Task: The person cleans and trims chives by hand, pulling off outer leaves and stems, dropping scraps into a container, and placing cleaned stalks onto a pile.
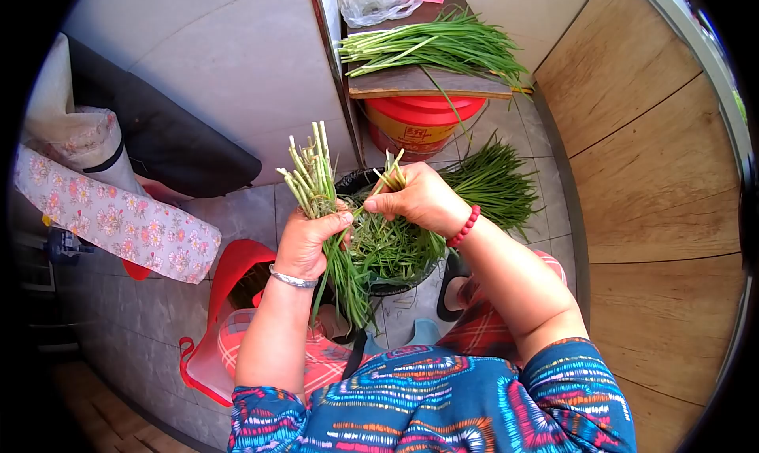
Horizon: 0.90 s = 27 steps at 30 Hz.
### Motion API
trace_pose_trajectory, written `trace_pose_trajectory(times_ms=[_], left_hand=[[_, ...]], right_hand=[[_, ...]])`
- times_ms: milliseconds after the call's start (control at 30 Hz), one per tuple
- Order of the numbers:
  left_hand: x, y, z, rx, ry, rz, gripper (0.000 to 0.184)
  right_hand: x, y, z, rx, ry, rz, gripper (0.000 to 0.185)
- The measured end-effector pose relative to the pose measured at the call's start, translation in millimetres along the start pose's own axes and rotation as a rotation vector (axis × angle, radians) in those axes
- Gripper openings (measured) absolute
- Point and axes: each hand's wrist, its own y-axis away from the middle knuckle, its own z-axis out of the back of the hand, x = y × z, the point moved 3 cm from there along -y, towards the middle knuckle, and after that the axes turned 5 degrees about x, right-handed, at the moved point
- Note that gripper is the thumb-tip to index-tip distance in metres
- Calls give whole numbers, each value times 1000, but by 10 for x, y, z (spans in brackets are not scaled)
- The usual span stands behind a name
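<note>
My left hand (303, 246), with a silver bangle at its wrist, is closed around a bunch of garlic chives (314, 176). Their pale stem ends point up and away from me, and the green leaves hang below the fist. Close beside it, my right hand (428, 197) pinches a few chive stalks (390, 175) between thumb and fingers; a red bead bracelet circles that wrist. Beneath both hands stands a bin lined with a black bag (385, 288), holding loose green trimmings (399, 246). The right hand's lower fingers are partly hidden.
Another chive pile (431, 46) lies on a wooden board (427, 81) above a red bucket (419, 121). More chives (498, 186) rest on the tiled floor at right. A red bag (229, 275) stands by my left leg. Wooden panels (648, 184) flank the right side.
</note>
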Motion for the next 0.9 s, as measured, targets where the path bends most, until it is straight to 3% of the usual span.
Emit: trace_pose_trajectory(times_ms=[167,233,500,567,633,733,900], left_hand=[[-98,18,40,-33,-76,4,17],[-138,13,85,-16,-82,-40,17],[-230,-20,303,-150,-86,-54,14],[-219,-21,304,-148,-58,-43,14],[-155,-31,274,-91,96,6,16],[-98,-14,142,-1,182,48,19],[42,-1,2,64,123,105,21]], right_hand=[[29,15,73,39,78,-69,15],[91,61,146,-50,-50,-135,14],[100,113,457,-416,-488,259,9],[166,121,393,-462,-234,345,10],[82,28,254,-235,125,247,14],[-42,-18,37,-200,176,203,17],[14,-24,-46,-191,-187,226,16]])
